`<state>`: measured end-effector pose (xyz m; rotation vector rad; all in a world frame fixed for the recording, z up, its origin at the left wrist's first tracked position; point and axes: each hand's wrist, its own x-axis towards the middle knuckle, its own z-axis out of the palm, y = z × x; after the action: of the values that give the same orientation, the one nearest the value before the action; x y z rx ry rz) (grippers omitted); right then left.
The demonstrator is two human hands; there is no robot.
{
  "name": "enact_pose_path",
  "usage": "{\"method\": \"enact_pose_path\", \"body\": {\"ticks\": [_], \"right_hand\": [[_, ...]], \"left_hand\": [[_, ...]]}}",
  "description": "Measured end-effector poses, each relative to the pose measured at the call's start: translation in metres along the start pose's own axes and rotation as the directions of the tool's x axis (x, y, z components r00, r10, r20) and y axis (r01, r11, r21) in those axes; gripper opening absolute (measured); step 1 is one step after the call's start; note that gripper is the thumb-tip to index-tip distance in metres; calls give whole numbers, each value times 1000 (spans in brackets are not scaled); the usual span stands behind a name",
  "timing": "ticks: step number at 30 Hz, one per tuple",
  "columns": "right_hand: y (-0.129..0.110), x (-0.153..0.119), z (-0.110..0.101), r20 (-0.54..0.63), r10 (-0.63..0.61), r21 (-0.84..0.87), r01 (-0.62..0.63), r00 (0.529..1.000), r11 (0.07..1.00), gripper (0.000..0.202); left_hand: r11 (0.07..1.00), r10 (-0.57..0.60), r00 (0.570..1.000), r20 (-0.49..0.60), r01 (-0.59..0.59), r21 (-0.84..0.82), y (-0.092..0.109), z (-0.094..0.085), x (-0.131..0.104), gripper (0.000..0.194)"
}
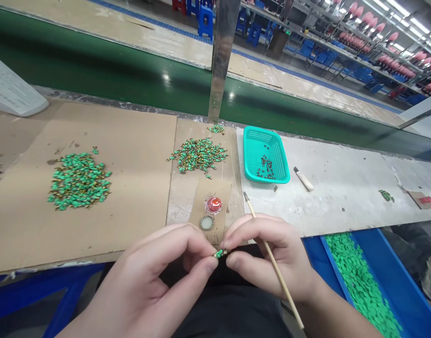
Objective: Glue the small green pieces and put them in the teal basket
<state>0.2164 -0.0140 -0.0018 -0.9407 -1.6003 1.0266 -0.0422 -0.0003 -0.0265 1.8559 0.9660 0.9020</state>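
Between the thumb and forefinger of my left hand (166,267) is a tiny green and gold figurine (219,254). The fingertips of my right hand (271,253) pinch a small dark brownish part at the figurine's right end. A thin wooden-handled brush (275,263) also rests in my right hand, its dark tip pointing up and away from me. Just beyond my fingers lie a bottle cap (207,223) with pale contents and a glossy red cap-like dish (214,204) on a cardboard strip.
Piles of green and gold pieces (79,180) (199,155) lie on the cardboard. A turquoise basket (248,171) holds small dark parts. To its right is a white-handled knife (303,179). Blue trays (394,277) with green pieces stand lower right. A metal post (222,61) rises behind the bench.
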Motion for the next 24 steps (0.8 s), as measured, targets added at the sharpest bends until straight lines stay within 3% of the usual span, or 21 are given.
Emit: {"method": "enact_pose_path", "body": {"ticks": [4,24], "right_hand": [[-3,0,0,-14,49,10,-48,999,999,13],[3,-3,7,3,6,-121,-5,1000,993,12]], "left_hand": [[1000,2,999,49,-2,-2,-3,-1,-4,20],[994,65,997,36,-68,85,9,5,6,21]]}}
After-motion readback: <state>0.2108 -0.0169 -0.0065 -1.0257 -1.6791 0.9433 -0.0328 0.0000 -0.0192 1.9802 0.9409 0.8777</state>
